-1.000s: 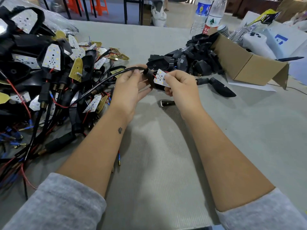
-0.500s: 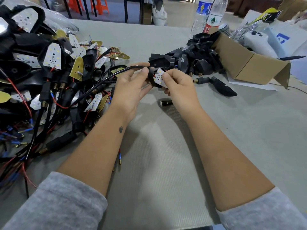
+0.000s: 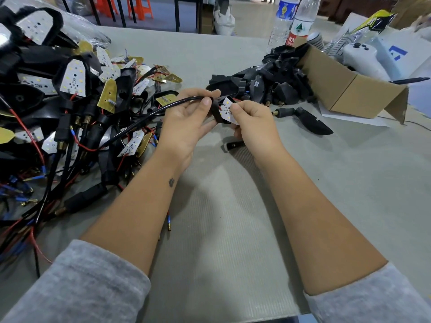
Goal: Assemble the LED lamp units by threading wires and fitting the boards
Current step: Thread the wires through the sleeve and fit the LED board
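A grey table (image 3: 349,206) carries everything. Along its left edge sprawls the largest mass, a pile of wired units (image 3: 58,108): black housings, white LED boards, brass-coloured plates and red, black and blue leads tangled together. Toward the far right corner an open cardboard box (image 3: 345,89) lies tipped toward the middle, with a heap of empty black housings (image 3: 268,82) spilling from its mouth. Two clear water bottles (image 3: 300,19) stand at the far edge behind that heap. A white controller (image 3: 363,59) rests beyond the box.

Between the box and the hands, one black housing (image 3: 312,122) lies alone on the surface with a short black connector (image 3: 283,111) just beside it. A small dark tool (image 3: 234,145) lies flat on the table under the right wrist.

The person's forearms, in pushed-up grey sleeves (image 3: 81,287), reach to the middle of the table. The left hand (image 3: 186,122) curls round a black cable (image 3: 149,113), thumb and forefinger pinching it where it enters the lamp shell (image 3: 215,110), held above the surface. The cable arcs back left into the pile. The right hand (image 3: 251,122) pinches the white board (image 3: 227,110) with thumb and curled fingers, holding it against the open face of the shell; a thin red wire runs from the board's far corner.
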